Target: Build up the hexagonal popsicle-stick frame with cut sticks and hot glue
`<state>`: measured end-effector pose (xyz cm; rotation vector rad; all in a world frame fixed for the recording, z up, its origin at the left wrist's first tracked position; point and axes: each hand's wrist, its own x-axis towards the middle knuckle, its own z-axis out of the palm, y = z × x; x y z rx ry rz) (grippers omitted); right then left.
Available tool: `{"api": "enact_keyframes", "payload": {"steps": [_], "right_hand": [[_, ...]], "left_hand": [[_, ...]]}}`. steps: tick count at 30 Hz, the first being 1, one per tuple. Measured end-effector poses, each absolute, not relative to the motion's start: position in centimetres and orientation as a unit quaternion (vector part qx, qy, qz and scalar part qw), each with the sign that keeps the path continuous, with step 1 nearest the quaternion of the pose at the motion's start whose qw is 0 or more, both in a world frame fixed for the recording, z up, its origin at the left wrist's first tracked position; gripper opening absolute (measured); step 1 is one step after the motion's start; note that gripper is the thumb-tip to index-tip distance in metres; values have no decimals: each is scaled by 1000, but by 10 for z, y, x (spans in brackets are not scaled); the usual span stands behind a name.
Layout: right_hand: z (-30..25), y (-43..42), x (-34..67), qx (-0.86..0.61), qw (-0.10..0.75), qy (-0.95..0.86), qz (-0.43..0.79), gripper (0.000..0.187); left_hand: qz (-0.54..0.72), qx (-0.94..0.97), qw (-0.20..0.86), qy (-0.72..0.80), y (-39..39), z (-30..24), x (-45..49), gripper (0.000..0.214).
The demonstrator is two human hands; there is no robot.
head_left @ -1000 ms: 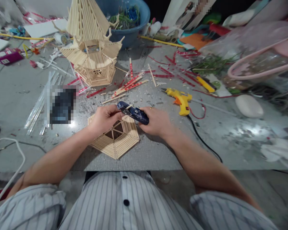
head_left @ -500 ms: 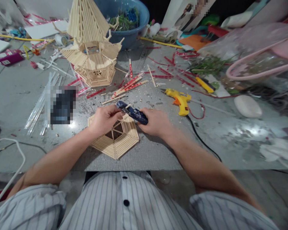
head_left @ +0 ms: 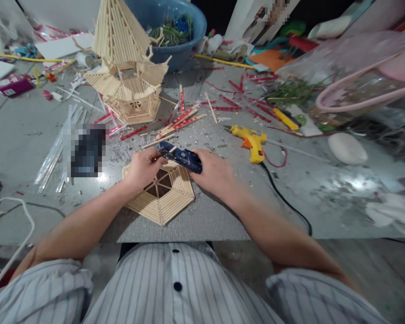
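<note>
My right hand (head_left: 214,173) is wrapped around a dark blue hand cutter (head_left: 185,159), held tilted over the far edge of a hexagonal panel made of sticks (head_left: 148,209). A short pale wooden stick (head_left: 173,149) pokes up across the cutter's head. At the cutter's left end, the fingers of my left hand (head_left: 145,166) are pinched on the stick, whose lower part they hide. The panel lies flat on the grey table and has an open, spoked middle.
A stick-built pagoda model (head_left: 131,90) stands behind, before a blue basin (head_left: 189,45). Sticks with red wrapping (head_left: 182,120) lie beyond my hands. To the right are a yellow glue gun (head_left: 251,141) with its black cord (head_left: 283,195) and a white oval object (head_left: 347,148).
Both hands have shifted slightly left with the cutter and the stick. More of the panel's spoked middle shows now. The view has moved a little.
</note>
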<state>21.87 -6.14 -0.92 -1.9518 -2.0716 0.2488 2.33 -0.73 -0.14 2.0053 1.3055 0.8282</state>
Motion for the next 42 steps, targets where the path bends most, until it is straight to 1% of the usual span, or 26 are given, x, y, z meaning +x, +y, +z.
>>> {"api": "enact_keyframes", "payload": {"steps": [2, 6, 12, 15, 20, 27, 31, 34, 38, 40, 42], "right_hand": [[-12, -59, 219, -682, 131, -713, 89, 46], [-14, -55, 222, -680, 109, -719, 90, 42], [-10, -52, 225, -678, 92, -725, 83, 37], [-8, -50, 225, -679, 80, -725, 81, 37], [-7, -49, 226, -679, 69, -727, 77, 32], [-12, -47, 226, -686, 56, -722, 64, 27], [-11, -45, 227, -724, 61, -685, 57, 34], [-11, -45, 230, -734, 97, -671, 44, 37], [-14, -46, 235, -716, 150, -680, 45, 48], [-16, -45, 237, -703, 155, -693, 42, 51], [-19, -43, 239, -690, 156, -707, 28, 52]], "left_hand": [[320, 749, 315, 488, -7, -2, 23, 12], [337, 743, 323, 480, -9, -3, 22, 7], [334, 761, 305, 465, -13, -2, 22, 11], [322, 761, 303, 475, -12, -3, 22, 13], [316, 757, 293, 491, -11, -3, 23, 13], [321, 746, 341, 473, -10, -5, 23, 13], [323, 737, 371, 464, -8, -4, 24, 20], [324, 718, 406, 464, -5, -2, 23, 23], [288, 668, 498, 472, -3, 1, 21, 21], [258, 654, 535, 469, -1, 1, 19, 20], [231, 661, 551, 455, 1, 1, 18, 16]]}}
